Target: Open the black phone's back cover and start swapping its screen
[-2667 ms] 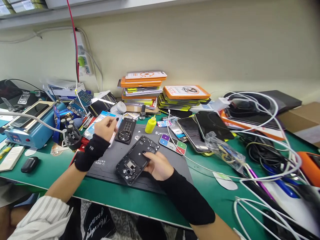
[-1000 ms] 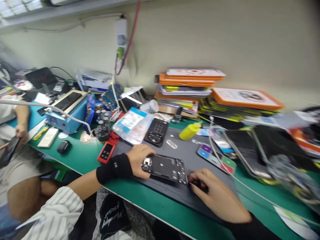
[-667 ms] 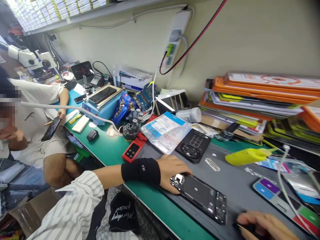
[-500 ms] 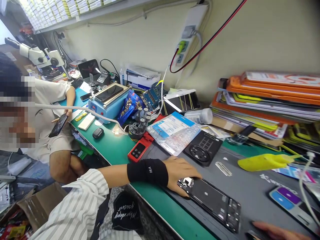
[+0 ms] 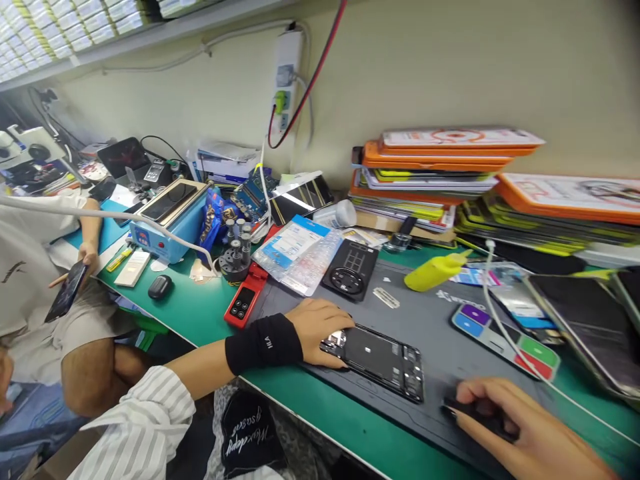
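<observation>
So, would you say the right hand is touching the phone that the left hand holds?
No, a visible gap of grey mat separates the right hand from the phone held in the left hand.

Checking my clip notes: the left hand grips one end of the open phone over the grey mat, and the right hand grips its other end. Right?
Not quite: the head view shows the right hand apart from the open phone, holding a dark object instead. The left hand does grip one end, over the grey mat.
</observation>
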A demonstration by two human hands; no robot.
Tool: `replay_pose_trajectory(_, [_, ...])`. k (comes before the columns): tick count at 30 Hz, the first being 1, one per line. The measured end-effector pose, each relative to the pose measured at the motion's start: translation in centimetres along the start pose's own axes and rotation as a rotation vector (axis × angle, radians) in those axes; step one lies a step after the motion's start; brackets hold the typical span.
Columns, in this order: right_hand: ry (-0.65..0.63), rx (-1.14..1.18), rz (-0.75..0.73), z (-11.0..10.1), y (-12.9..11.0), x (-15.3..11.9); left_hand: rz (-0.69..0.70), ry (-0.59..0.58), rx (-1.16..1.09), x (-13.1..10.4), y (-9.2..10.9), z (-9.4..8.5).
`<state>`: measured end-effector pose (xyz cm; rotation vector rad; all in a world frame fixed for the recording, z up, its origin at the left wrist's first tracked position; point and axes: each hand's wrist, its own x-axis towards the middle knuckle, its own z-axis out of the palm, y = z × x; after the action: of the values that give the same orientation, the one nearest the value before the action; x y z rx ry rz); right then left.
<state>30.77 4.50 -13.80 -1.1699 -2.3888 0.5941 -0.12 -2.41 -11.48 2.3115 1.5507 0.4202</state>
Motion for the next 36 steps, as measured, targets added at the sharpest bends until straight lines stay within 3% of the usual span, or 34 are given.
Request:
replay_pose_trajectory(6, [-0.023,0.015,0.159,-1.5,-2.8,-0.9,-0.005,0.001,0.025,0.5,0.0,-0.1])
replay_pose_trajectory(12, [0.015,-0.007,0.033,-1.4,-2.8,-1.6,0.045,0.038,0.090,1.1,0.0,0.1])
replay_pose_trajectory(15, [0.042,-0.030,0.035,-1.5,-2.7,-1.6,0.046,0.117,0.071,1.1,0.3,-0.3])
replay_pose_trajectory(17, [0.035,-0.025,0.040,-1.5,-3.0,-1.5,-0.046,0.228,0.034,1.0,0.5,-1.0])
replay_pose_trajectory(21, [0.032,0.012,0.052,-1.4,-3.8,-1.5,-0.397,0.437,0.050,0.9,0.3,-3.8])
replay_pose_trajectory(25, [-0.053,0.130,0.174,-2.4,-3.0,-1.8,-0.644,0.465,0.111,1.2,-1.2,-7.6])
replay_pose_trajectory(29, [0.139,0.108,0.475,-5.3,-0.5,-1.8,-0.808,0.425,0.111,2.4,-2.9,-9.8])
replay_pose_trajectory(32, [0.154,-0.118,0.679,-6.6,0.6,-1.9,-0.897,0.433,0.072,2.8,-3.6,-10.5])
replay_pose_trajectory(34, [0.283,-0.421,0.640,-6.6,0.7,-2.1,-0.919,0.499,0.038,2.4,-3.6,-10.9])
replay_pose_trajectory(36, [0.445,-0.568,0.520,-6.2,0.4,-2.1,-0.873,0.605,-0.008,1.7,-3.5,-11.2])
